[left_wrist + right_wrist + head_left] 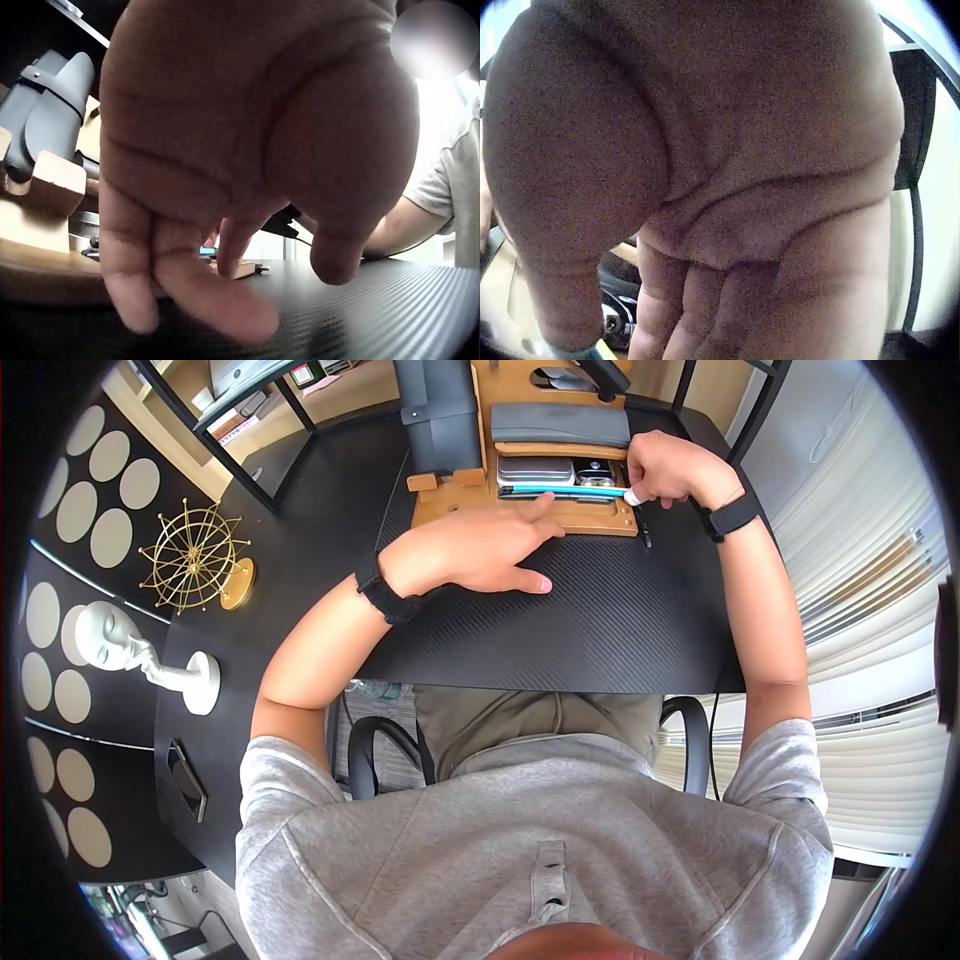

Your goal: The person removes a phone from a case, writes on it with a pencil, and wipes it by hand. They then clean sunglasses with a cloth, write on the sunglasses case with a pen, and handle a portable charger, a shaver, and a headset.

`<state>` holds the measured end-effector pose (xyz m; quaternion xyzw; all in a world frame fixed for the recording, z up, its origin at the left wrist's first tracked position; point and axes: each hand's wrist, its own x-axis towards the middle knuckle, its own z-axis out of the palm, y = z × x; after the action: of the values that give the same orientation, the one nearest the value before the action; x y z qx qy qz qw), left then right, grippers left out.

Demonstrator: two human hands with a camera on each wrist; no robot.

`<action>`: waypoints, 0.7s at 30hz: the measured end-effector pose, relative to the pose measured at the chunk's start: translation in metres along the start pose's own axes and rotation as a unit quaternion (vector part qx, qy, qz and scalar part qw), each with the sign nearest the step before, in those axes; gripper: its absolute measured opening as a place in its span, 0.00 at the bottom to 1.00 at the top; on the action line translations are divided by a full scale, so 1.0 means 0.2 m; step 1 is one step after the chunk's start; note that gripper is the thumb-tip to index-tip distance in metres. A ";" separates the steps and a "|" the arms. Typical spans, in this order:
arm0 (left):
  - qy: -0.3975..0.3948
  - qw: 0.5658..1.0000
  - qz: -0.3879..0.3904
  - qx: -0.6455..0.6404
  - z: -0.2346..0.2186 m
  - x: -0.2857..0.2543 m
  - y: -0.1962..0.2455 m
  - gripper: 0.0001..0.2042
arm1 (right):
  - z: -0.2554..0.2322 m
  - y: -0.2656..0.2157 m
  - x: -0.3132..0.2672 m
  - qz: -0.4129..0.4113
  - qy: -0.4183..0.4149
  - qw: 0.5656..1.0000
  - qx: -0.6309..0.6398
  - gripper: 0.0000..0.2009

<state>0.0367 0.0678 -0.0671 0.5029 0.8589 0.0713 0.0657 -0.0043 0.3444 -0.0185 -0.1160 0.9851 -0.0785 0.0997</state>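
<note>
At the wooden desk organizer, my right hand pinches the white right end of a slim bright-blue pen. The pen lies crosswise along the organizer's front slot, its dark end pointing left. My left hand hovers over the organizer's front edge, palm down, thumb apart, with one fingertip overlapping the pen in the head view. Extended, loose fingers show in the left wrist view. Curled fingers fill the right wrist view, hiding most of the pen. A black pen lies on the desk just right of the organizer.
Behind the pen are a silver case and a small metallic item. A grey glasses case lies above them, and a dark upright case stands left. A gold wheel ornament, white head sculpture and phone occupy the desk's left side.
</note>
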 end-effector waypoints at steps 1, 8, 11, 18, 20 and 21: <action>-0.005 1.000 -0.017 -0.002 -0.01 0.00 0.00 0.34 | 0.00 -0.01 -0.01 0.002 -0.002 1.000 0.003 0.10; -0.002 0.998 -0.068 0.014 -0.01 0.02 -0.02 0.34 | -0.01 0.00 -0.01 0.011 -0.004 1.000 0.000 0.12; 0.002 0.997 -0.070 0.032 0.00 0.01 -0.03 0.34 | -0.01 0.00 0.00 0.029 -0.009 1.000 0.002 0.13; -0.006 0.995 -0.080 0.054 -0.01 0.00 0.00 0.35 | -0.04 0.04 0.01 0.058 -0.023 0.998 0.004 0.13; -0.010 0.995 -0.085 0.057 -0.02 0.00 0.01 0.35 | -0.05 0.07 0.01 0.061 -0.022 0.998 0.009 0.13; -0.012 0.994 -0.088 0.058 -0.02 0.01 0.01 0.35 | -0.05 0.08 0.01 0.051 -0.026 0.998 0.010 0.12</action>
<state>0.0373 0.0695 -0.0628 0.4293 0.9016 0.0089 0.0529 -0.0117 0.3604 -0.0127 -0.0664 0.9860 -0.0807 0.1300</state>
